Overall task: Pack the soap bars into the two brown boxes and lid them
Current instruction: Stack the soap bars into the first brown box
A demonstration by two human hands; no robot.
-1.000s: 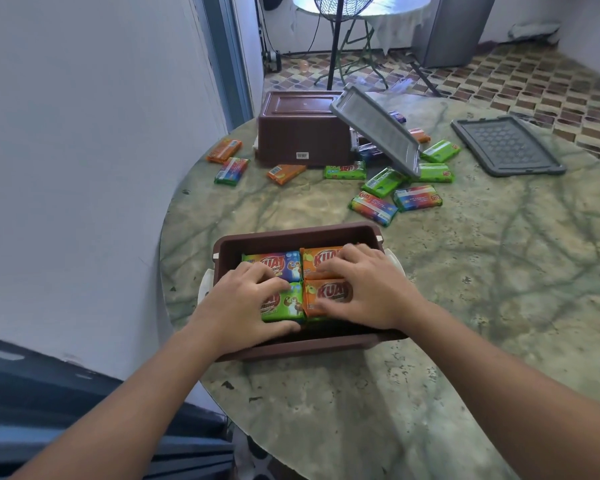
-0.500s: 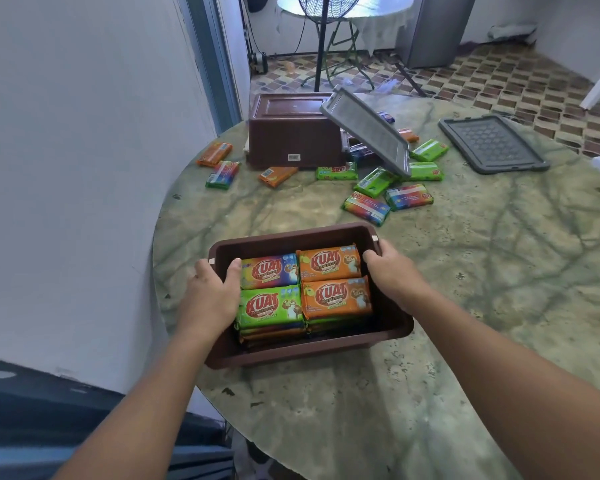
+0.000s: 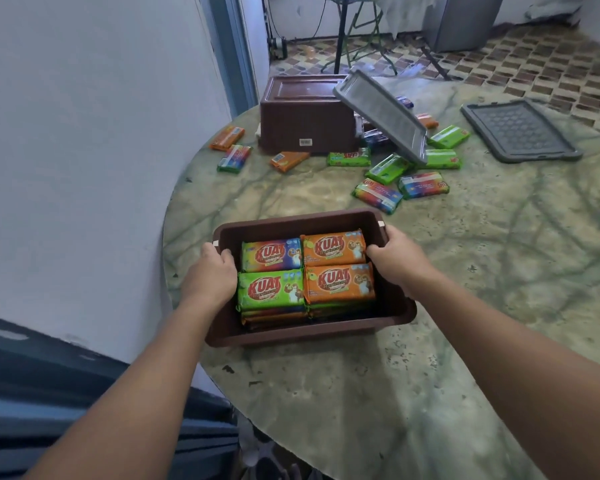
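A brown box [image 3: 291, 332] stands near the table's front left, filled with stacked soap bars [image 3: 305, 271] in green and orange wrappers. My left hand [image 3: 207, 277] grips its left rim and my right hand [image 3: 395, 261] grips its right rim. A second brown box [image 3: 305, 114] stands upside down at the back. A grey lid [image 3: 381, 116] leans tilted against it. Another grey lid [image 3: 518, 131] lies flat at the back right. Several loose soap bars [image 3: 423, 185] are scattered around the upturned box.
The round marble table [image 3: 465, 306] sits against a white wall [image 3: 84, 168] on the left. Two loose bars [image 3: 234, 157] lie near the wall. Beyond the table are a tiled floor, a fan stand [image 3: 342, 32] and a folding table.
Both hands left the tops of the soap bars and moved out to the box's side rims. The box now sits a little farther from the table's front edge.
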